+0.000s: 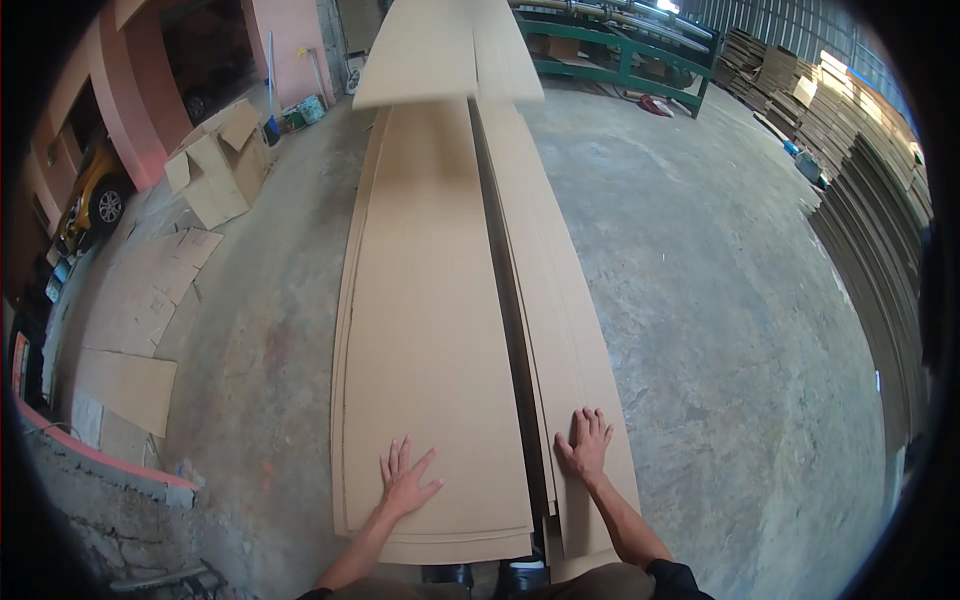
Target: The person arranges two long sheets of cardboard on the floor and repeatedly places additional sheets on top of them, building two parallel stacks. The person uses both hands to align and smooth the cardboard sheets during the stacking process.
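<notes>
Two long stacks of brown cardboard sheets run away from me, side by side with a dark narrow gap between them. On the wider left stack (430, 330), my left hand (405, 482) lies flat near the close end, fingers spread. My right hand (588, 447) rests on the narrower right stack (560, 290), its fingers stretched out. Neither hand grips anything. At the far end, another pair of cardboard sheets (430, 50) sits above the stacks, its near edge blurred and casting a shadow on the left one.
An opened cardboard box (215, 165) stands at the left beside flattened cardboard (130, 300) on the concrete floor. A green metal machine frame (620, 60) is at the back right. Tall piles of cardboard sheets (870, 230) line the right side. A yellow vehicle (95, 195) shows far left.
</notes>
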{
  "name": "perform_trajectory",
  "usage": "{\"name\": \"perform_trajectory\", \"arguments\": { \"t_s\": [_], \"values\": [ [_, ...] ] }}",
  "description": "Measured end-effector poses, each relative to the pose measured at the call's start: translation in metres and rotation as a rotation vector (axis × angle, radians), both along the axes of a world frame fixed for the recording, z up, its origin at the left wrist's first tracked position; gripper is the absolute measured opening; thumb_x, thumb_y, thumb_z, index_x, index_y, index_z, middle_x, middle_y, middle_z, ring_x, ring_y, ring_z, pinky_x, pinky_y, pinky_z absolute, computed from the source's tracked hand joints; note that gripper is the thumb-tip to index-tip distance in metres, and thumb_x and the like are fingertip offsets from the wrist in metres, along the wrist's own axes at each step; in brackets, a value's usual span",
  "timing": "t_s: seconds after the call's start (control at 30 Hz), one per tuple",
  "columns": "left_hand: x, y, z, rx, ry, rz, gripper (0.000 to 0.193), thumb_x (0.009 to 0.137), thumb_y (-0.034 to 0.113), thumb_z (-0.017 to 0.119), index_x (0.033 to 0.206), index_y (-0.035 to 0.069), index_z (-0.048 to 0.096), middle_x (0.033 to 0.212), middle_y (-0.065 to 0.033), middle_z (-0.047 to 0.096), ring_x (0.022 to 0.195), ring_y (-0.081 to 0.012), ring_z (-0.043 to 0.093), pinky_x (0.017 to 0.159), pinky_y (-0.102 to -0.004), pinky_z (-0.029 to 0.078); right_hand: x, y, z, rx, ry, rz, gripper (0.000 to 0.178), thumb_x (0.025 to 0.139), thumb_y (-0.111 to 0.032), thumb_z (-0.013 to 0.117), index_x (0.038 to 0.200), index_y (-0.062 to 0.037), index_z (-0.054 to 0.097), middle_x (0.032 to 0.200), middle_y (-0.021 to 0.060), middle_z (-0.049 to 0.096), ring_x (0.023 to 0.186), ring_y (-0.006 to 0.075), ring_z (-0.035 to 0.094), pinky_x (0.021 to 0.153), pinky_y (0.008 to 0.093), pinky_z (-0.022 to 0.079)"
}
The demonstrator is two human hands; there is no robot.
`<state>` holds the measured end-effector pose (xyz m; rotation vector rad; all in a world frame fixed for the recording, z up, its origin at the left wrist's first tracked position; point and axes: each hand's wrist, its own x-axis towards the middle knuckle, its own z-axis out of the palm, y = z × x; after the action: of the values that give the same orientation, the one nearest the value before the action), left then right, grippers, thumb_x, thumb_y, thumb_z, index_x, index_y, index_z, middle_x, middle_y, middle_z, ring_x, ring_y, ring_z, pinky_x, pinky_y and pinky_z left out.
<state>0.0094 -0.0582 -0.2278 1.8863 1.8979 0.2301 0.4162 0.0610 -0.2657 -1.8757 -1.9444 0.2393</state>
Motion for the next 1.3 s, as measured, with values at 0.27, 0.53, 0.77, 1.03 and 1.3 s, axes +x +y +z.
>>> {"name": "perform_trajectory", "arguments": {
  "t_s": [0.27, 0.53, 0.77, 1.03, 1.3],
  "values": [
    [-0.015, 0.072, 0.123, 0.299, -0.413, 0.052, 0.073, 0.098, 0.038, 0.077, 0.162, 0.017, 0.051, 0.177, -0.0289, 0.018, 0.162, -0.0500, 0.020, 0.131, -0.0541, 0.025, -0.006, 0.055, 0.075, 0.279, 0.377, -0.003, 0.071, 0.098, -0.039, 0.075, 0.157, -0.0089, 0.050, 0.159, 0.0298, 0.044, 0.154, 0.0488, 0.034, 0.123, 0.0733, 0.023],
    [0.012, 0.053, 0.008, 0.101, 0.156, -0.003, 0.082, 0.098, 0.066, 0.064, 0.169, 0.034, 0.040, 0.179, -0.0291, 0.006, 0.163, -0.0554, 0.002, 0.124, -0.0798, 0.006, -0.035, 0.047, 0.050, -0.125, -0.131, 0.047, 0.087, 0.102, -0.062, 0.057, 0.172, -0.0165, 0.032, 0.177, 0.0325, 0.014, 0.165, 0.0525, 0.009, 0.126, 0.0773, 0.008],
    [0.021, 0.024, 0.007, 0.001, 0.123, 0.000, 0.085, 0.096, 0.074, 0.062, 0.169, 0.039, 0.038, 0.181, -0.0253, 0.002, 0.164, -0.0550, -0.004, 0.121, -0.0833, 0.004, -0.016, 0.031, 0.017, -0.194, -0.162, 0.068, 0.092, 0.099, -0.069, 0.055, 0.173, -0.0178, 0.032, 0.179, 0.0303, 0.013, 0.166, 0.0515, 0.007, 0.127, 0.0755, 0.003],
    [0.002, 0.074, 0.011, -0.047, 0.126, 0.024, 0.087, 0.095, 0.075, 0.061, 0.171, 0.042, 0.033, 0.182, -0.0219, -0.003, 0.166, -0.0506, -0.008, 0.124, -0.0803, 0.001, -0.008, 0.050, 0.023, -0.248, -0.144, 0.009, 0.092, 0.100, -0.069, 0.056, 0.172, -0.0152, 0.033, 0.179, 0.0283, 0.016, 0.166, 0.0492, 0.007, 0.125, 0.0788, 0.005],
    [-0.006, 0.092, 0.012, -0.061, 0.144, 0.061, 0.087, 0.096, 0.074, 0.061, 0.171, 0.043, 0.032, 0.183, -0.0197, -0.004, 0.167, -0.0474, -0.010, 0.125, -0.0787, -0.001, -0.030, -0.027, 0.013, -0.221, -0.170, 0.151, 0.107, 0.092, -0.073, 0.065, 0.174, -0.0164, 0.025, 0.180, 0.0270, 0.013, 0.166, 0.0490, 0.010, 0.123, 0.0824, 0.006]
  ]
}}
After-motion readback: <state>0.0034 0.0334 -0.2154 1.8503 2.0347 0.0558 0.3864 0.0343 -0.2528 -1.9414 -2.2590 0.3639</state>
